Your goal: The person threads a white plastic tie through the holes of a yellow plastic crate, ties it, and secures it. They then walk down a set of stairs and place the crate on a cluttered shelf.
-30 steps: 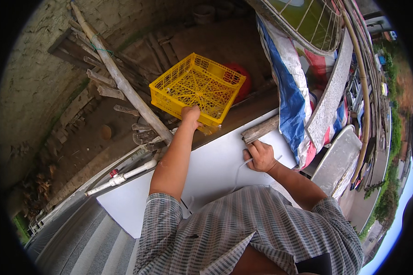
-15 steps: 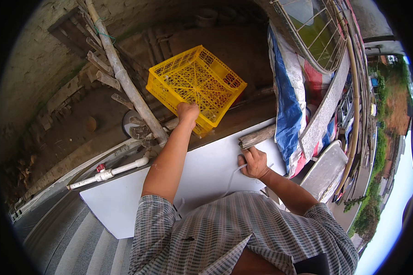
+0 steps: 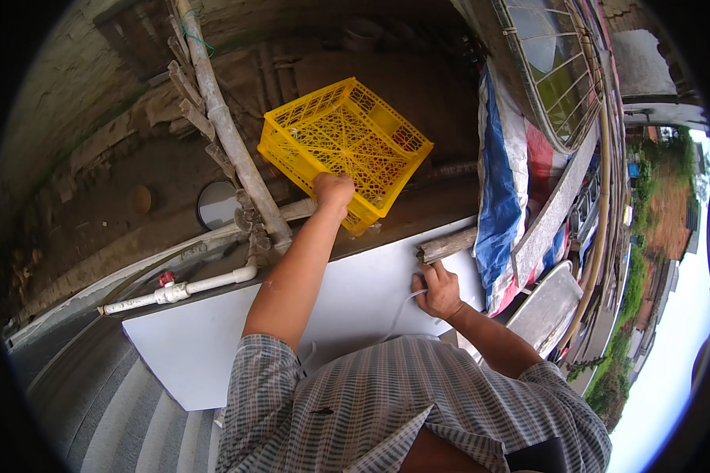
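Observation:
My left hand is closed on the near rim of a yellow plastic crate with latticed floor and walls. The crate hangs tilted past the far edge of a white panel; I cannot tell whether anything supports it beneath. Over the panel's right part, my right hand has its fingers curled, with a thin white cord running from between them toward my shirt. Its fingertips lie against the end of a weathered piece of wood, and I see no firm grip on the wood.
A bamboo pole slants at the left, above a white pipe with a red-handled valve. On the right are a striped tarp, a metal-barred frame and a long board. Grey corrugated sheeting lies lower left.
The view has shifted a little. The crate, in my left hand's hold, sits slightly farther right and lower in the picture. My right hand stays by the wood's end with the cord.

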A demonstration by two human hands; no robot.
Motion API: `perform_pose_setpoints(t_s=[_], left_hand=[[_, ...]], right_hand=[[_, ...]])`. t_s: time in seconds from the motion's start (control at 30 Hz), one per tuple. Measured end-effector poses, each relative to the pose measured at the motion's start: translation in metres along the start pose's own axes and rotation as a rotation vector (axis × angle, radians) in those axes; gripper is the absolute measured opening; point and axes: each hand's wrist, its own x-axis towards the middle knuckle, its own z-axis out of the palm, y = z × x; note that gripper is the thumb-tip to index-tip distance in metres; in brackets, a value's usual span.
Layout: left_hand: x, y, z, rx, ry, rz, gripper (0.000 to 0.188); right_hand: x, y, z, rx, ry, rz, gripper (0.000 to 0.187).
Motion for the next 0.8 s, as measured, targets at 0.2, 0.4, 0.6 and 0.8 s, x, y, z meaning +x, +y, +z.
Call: perform_pose_setpoints(t_s=[0.2, 0.4, 0.6, 0.8], left_hand=[[-0.017, 0.013, -0.004, -0.059, -0.013, 0.008, 0.042], [-0.037, 0.025, -0.007, -0.083, -0.033, 0.079, 0.036], [-0.066, 0.050, -0.016, -0.104, -0.105, 0.102, 0.032], [-0.092, 0.074, -0.032, -0.032, -0.186, 0.133, 0.035]], right_hand=[[0.008, -0.028, -0.036, 0.312, -0.144, 0.193, 0.014], [0.069, -0.057, -0.068, 0.560, -0.155, 0.415, 0.024], [0.136, -0.051, -0.055, 0.658, -0.141, 0.797, 0.046], [0.167, -0.032, -0.042, 0.912, -0.211, 1.043, 0.048]])
